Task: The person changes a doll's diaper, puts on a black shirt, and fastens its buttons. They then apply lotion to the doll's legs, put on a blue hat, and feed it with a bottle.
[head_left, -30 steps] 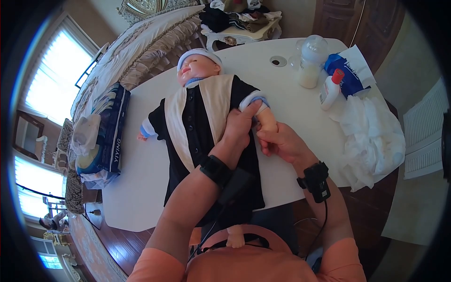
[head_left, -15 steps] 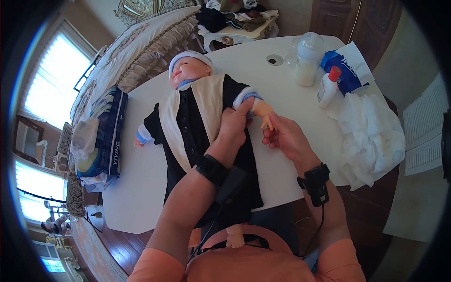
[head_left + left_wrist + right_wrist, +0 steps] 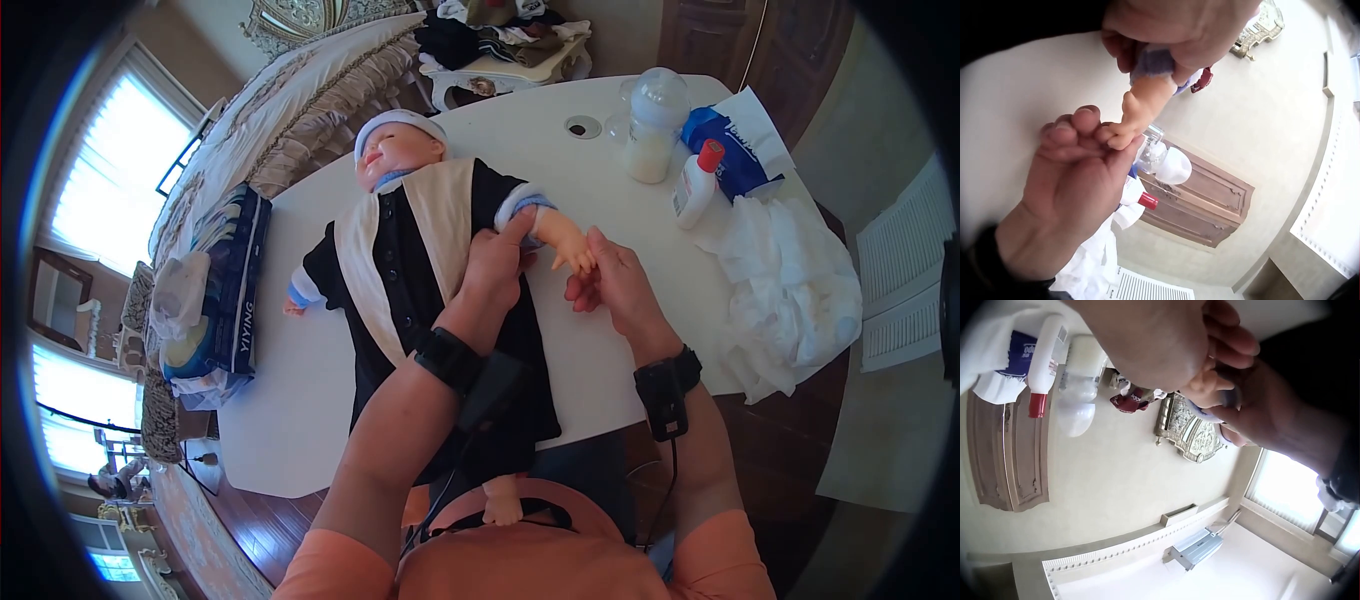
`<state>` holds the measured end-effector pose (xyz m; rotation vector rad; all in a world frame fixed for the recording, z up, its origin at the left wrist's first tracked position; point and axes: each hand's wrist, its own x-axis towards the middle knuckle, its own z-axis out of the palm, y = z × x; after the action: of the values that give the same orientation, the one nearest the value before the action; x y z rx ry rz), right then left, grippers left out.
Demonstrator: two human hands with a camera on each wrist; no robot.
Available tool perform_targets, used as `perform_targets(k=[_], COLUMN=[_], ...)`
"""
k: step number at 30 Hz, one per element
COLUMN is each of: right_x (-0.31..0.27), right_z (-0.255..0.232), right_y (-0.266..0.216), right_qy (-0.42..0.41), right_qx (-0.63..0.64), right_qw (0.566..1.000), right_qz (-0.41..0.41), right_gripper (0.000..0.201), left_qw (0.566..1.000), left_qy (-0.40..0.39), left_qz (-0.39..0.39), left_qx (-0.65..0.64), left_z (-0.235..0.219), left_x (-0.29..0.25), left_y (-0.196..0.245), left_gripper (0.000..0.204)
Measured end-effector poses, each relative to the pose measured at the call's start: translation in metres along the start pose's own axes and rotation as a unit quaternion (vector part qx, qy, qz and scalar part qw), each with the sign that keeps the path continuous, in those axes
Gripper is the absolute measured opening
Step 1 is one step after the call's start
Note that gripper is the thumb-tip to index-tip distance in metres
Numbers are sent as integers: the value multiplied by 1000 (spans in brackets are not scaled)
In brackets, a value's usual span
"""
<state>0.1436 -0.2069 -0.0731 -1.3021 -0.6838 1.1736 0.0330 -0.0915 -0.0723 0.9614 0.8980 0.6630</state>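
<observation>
A baby doll (image 3: 403, 148) in a white cap and a black garment with cream front panels lies face up on the white table (image 3: 600, 390). My left hand (image 3: 493, 268) grips the rolled white-and-blue sleeve cuff (image 3: 518, 203), thumb on top. Out of that cuff comes the doll's bare forearm (image 3: 557, 230). My right hand (image 3: 622, 285) pinches the fingers of the doll's hand (image 3: 1124, 132) between thumb and fingertips, palm turned up in the left wrist view. The doll's other hand (image 3: 293, 308) pokes out of the far sleeve.
At the back right stand a baby bottle (image 3: 650, 140), a white bottle with a red cap (image 3: 695, 190) and a blue packet (image 3: 725, 150). Crumpled white plastic (image 3: 790, 290) lies along the right edge. A diaper pack (image 3: 225, 290) sits at the left edge.
My right hand has slid down from the doll's forearm to its fingers and moved slightly up and right. The doll's hand, covered before, now shows. The left hand stays on the cuff.
</observation>
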Motion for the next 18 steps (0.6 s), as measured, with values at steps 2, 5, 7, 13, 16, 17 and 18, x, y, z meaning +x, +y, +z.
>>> perform_targets(k=[2, 5, 7, 13, 16, 17, 18], right_x=[3, 4, 3, 1, 1, 0, -1], right_z=[-1, -5, -4, 5, 7, 7, 7], right_y=[6, 7, 4, 3, 4, 2, 1], right_qy=[-6, -32, -52, 30, 73, 39, 6], right_qx=[31, 73, 83, 22, 14, 3, -8], right_qw=[1000, 997, 995, 995, 994, 998, 1000], right_qz=[-2, 0, 3, -88, -81, -50, -19], right_gripper=[40, 36, 33, 25, 29, 32, 35], left_qw=[1000, 1000, 1000, 1000, 1000, 1000, 1000], left_qy=[-1, -3, -5, -12, -20, -19, -19], left_qz=[3, 5, 5, 5, 5, 6, 7], left_qx=[-2, -16, -29, -16, 6, 10, 14], left_z=[1, -2, -2, -2, -1, -1, -2], left_x=[0, 4, 4, 1, -1, 0, 1], left_y=[0, -2, -2, -2, -2, -3, -4], left_gripper=[35, 35, 35, 43, 44, 45, 45])
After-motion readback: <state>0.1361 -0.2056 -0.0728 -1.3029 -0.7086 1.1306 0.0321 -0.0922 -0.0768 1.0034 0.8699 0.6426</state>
